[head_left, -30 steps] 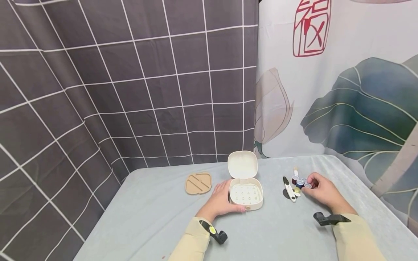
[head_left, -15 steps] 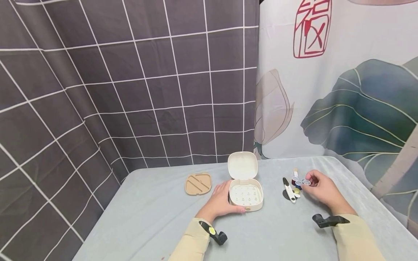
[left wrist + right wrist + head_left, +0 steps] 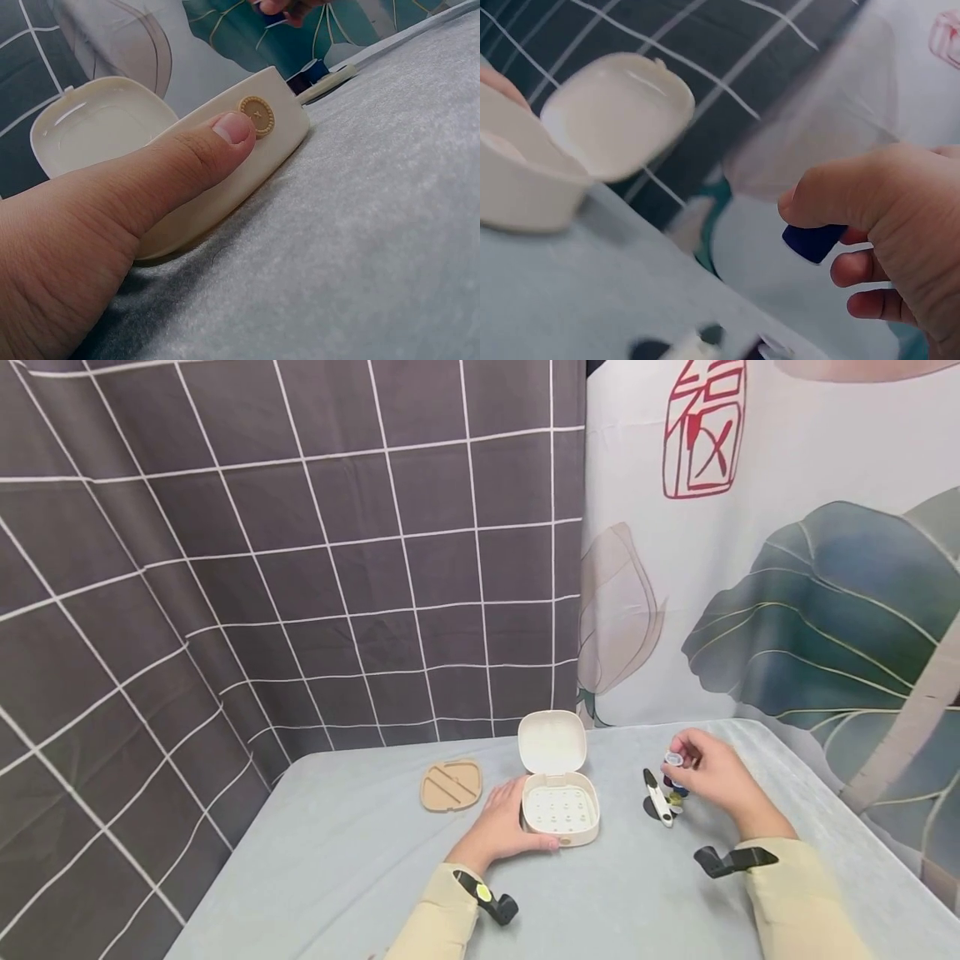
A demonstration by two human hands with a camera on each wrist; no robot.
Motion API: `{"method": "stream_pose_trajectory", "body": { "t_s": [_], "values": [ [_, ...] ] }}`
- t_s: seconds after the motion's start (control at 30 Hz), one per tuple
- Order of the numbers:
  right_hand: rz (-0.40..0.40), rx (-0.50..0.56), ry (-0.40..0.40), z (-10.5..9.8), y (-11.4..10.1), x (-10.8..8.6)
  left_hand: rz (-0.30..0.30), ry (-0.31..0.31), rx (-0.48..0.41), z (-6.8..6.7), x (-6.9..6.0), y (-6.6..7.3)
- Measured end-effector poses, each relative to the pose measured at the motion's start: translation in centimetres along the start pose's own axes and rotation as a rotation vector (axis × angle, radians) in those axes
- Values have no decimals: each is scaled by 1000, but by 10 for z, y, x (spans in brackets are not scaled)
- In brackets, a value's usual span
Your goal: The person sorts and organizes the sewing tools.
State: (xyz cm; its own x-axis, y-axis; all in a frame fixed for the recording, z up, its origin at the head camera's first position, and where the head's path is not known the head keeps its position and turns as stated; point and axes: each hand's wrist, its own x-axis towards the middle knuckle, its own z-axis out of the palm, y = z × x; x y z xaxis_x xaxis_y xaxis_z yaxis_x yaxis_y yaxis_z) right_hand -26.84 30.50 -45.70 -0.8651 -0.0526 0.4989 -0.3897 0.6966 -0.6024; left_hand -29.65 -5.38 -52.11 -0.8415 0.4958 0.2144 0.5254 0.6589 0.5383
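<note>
My left hand (image 3: 504,828) grips the cream box (image 3: 561,837) by its left side, thumb across the front next to a round tan button clasp (image 3: 257,117). The box's lid (image 3: 552,742) stands open, and a white insert with small holes shows inside. My right hand (image 3: 716,779) pinches a dark blue thread spool (image 3: 812,243) between thumb and fingers, raised above the table to the right of the box. Below it lie other spools (image 3: 315,71), partly hidden by the hand, and a slim white tool with a black tip (image 3: 658,797).
A tan divided tray (image 3: 451,785) lies left of the box. A dark round piece (image 3: 650,808) and a small yellowish item (image 3: 676,798) lie by the white tool. Grey cloth covers the table (image 3: 322,860), with curtains hanging behind it.
My right hand has lifted a spool from the group and moved up and to the left with it. The left hand stays on the box. The view has shifted slightly.
</note>
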Motion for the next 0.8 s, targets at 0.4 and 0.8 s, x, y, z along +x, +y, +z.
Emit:
{"method": "stream_pose_trajectory", "body": {
  "t_s": [0.4,0.8],
  "values": [
    [1,71,-73,48,-33,17,-8,-11,-19,3,-1,-1],
    [6,109,-78,77,-59,28,8,7,-1,2,1,-3]
  ]
}}
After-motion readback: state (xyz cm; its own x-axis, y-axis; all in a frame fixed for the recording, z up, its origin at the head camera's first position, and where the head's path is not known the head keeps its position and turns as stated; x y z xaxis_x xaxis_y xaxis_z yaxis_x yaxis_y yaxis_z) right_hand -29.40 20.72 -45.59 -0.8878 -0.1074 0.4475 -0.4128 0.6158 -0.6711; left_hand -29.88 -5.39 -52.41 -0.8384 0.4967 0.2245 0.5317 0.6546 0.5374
